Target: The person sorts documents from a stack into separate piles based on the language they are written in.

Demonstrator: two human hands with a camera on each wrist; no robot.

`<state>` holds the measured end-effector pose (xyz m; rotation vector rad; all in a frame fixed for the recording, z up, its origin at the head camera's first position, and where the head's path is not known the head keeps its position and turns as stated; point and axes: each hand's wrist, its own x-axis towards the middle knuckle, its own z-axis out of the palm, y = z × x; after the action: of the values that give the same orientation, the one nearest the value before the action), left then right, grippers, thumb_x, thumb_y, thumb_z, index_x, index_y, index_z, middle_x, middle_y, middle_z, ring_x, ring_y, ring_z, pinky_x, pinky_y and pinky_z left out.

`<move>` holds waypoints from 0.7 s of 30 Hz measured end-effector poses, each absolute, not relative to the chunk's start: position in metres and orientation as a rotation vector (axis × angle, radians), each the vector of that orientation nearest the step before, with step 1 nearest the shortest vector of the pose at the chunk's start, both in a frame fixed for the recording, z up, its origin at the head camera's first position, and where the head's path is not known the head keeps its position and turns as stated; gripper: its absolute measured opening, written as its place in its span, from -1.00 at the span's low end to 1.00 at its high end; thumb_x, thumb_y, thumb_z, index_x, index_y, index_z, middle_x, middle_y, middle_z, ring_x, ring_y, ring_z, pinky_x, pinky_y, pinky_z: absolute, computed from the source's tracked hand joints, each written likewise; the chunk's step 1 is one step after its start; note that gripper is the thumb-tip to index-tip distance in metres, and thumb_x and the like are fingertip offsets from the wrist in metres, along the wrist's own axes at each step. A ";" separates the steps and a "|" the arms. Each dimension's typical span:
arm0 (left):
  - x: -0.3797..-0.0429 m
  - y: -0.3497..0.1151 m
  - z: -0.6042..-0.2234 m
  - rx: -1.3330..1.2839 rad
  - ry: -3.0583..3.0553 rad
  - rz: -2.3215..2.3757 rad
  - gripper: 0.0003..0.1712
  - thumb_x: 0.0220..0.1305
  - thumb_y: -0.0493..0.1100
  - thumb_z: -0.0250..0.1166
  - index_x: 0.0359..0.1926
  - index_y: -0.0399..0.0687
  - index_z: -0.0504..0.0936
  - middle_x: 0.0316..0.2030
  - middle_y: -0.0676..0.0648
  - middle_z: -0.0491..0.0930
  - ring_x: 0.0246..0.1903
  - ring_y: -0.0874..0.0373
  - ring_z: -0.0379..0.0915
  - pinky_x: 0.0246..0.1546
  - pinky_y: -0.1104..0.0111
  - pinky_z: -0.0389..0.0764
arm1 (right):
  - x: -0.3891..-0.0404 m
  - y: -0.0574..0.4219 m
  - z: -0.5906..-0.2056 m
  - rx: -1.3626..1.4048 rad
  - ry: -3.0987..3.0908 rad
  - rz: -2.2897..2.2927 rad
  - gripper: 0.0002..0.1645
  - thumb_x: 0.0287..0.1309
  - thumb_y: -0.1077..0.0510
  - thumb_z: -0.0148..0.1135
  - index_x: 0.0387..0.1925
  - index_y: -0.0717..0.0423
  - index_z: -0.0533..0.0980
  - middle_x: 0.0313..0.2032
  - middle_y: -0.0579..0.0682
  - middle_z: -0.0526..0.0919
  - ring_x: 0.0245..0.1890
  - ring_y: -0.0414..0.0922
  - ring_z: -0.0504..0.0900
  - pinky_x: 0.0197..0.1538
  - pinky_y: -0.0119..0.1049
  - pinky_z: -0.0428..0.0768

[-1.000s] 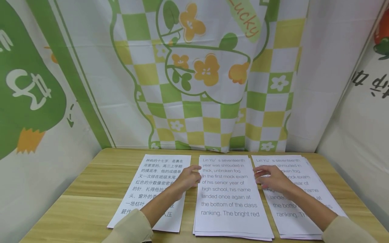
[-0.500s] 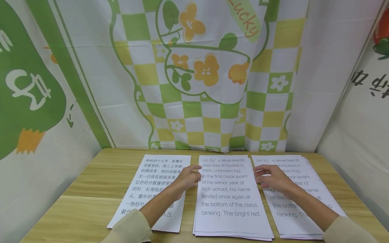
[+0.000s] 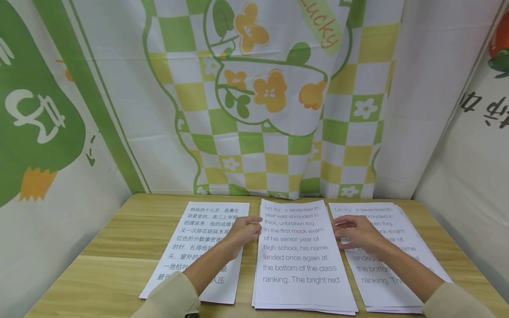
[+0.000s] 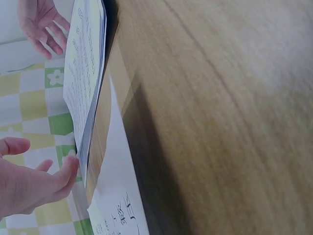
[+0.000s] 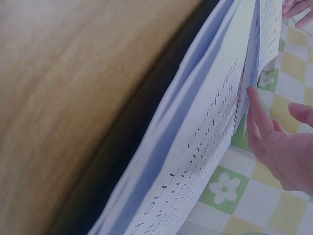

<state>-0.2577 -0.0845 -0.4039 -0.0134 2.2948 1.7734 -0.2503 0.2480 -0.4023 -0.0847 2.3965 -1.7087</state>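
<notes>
In the head view a stack of white sheets (image 3: pixel 300 260) printed with English text lies in the middle, its far edge slightly raised and bowed. My left hand (image 3: pixel 241 234) has its fingertips at the stack's left edge, the forearm crossing over the sheet with Chinese text (image 3: pixel 203 225). At the right edge is my right hand (image 3: pixel 358 236), above a second stack with English text (image 3: pixel 381 302). In the left wrist view the left thumb stands apart from the fingers (image 4: pixel 68 174), which reach the paper's edge. The right wrist view has the right hand (image 5: pixel 281 147) with its index finger extended to the sheets.
All the paper lies on a wooden table (image 3: pixel 107 251). Behind its far edge hangs a checked green, yellow and white curtain (image 3: pixel 258 145). Light fabric walls (image 3: pixel 469 154) stand at both sides, the left one printed with a large green shape (image 3: pixel 36 110).
The middle stack's far end has risen and bowed slightly, having lain flat before. My left hand has shifted a little left and its fingers have drawn closer together; the right hand has barely moved.
</notes>
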 end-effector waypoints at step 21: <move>-0.257 -0.083 -0.407 -0.071 2.196 1.881 -0.44 0.41 -0.29 0.13 0.39 -0.35 0.42 0.09 -0.37 0.55 0.03 -0.15 0.59 0.07 0.13 0.72 | -0.248 0.247 -0.401 -0.037 2.328 -1.740 -0.33 0.30 0.38 0.21 0.37 0.56 0.28 0.06 0.36 0.57 -0.06 0.01 0.70 0.03 -0.07 0.76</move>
<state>-0.2566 -0.0828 -0.4074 -0.0711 2.1957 1.8814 -0.2481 0.2471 -0.4014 -0.0368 2.3276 -1.7404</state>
